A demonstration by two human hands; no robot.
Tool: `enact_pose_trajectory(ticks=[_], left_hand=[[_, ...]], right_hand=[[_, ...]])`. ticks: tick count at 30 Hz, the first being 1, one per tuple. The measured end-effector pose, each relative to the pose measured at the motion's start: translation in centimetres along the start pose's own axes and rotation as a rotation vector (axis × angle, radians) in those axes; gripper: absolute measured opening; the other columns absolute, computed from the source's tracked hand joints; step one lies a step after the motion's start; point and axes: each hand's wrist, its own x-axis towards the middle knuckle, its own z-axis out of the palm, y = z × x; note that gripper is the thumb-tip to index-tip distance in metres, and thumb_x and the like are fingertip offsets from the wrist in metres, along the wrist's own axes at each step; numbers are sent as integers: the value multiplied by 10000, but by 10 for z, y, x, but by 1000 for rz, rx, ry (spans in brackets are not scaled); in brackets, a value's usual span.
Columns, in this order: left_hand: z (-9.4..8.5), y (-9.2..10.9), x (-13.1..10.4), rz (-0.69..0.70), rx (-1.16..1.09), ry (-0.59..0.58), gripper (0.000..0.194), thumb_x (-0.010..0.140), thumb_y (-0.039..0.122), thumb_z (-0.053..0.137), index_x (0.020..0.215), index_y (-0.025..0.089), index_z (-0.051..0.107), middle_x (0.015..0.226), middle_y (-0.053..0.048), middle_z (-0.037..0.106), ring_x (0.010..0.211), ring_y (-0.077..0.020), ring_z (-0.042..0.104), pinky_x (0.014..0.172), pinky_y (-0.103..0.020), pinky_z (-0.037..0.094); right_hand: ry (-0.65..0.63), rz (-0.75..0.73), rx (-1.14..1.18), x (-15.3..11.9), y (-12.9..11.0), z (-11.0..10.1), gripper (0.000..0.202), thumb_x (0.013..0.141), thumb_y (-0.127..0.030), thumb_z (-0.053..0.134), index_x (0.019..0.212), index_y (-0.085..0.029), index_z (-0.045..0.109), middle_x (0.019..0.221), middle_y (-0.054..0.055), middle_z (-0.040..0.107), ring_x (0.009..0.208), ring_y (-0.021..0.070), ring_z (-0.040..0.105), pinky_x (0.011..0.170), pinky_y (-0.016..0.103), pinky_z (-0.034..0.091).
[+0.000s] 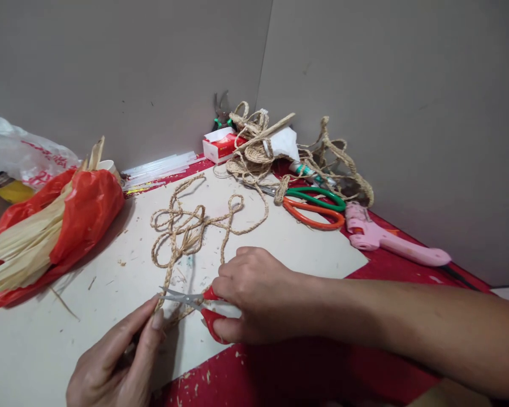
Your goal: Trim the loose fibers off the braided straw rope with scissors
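Observation:
My left hand (119,353) pinches a braided straw cord (168,277) between thumb and forefinger near the front of the white board. My right hand (252,297) grips small scissors (212,316) by their red handles, with a finger and the thumb in the loops. Their blades are parted and lie across the cord just above my left fingertips. Beyond my hands, the rest of the cord sprawls in loose loops over the board, with a frayed tuft in the middle. Part of the cord passes behind the scissors and my right hand.
A red plastic bag (95,198) of dried husks lies left on the white board (123,282). Clear glue sticks (165,168), a red-and-white box (220,146) and pruning shears (223,113) line the back. Scissors with green and orange handles (314,217) and a pink glue gun (390,237) lie right.

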Motion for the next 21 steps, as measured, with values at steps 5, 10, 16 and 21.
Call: enact_pose_trajectory(ticks=[5,10,16,21], left_hand=[[-1,-1,0,122,70,-27,191,700,404,706,849,316,787,850,-25,762,722,-248,679,772,-356,525],[-4,-2,4,-65,63,-26,240,691,463,714,837,282,771,656,-4,697,565,-171,597,613,-274,497],[0,-1,13,-461,-474,-402,295,660,420,769,859,203,753,580,-18,637,429,-86,438,415,-205,360],[3,3,9,-512,-637,-683,235,758,367,707,881,173,760,661,-68,673,431,-64,397,435,-208,317]], right_hand=[[48,-109,-32,0,4,8,252,832,-311,514,656,-175,632,590,14,652,503,111,491,534,274,240],[379,-152,160,-1,7,21,245,769,-268,546,548,-167,573,497,-15,563,455,77,391,519,265,245],[189,-2,1155,5,5,9,264,794,-374,626,751,-123,697,776,31,645,685,77,553,635,189,440],[-97,98,1639,10,2,1,426,716,-502,695,887,-112,720,819,44,666,600,52,542,569,184,437]])
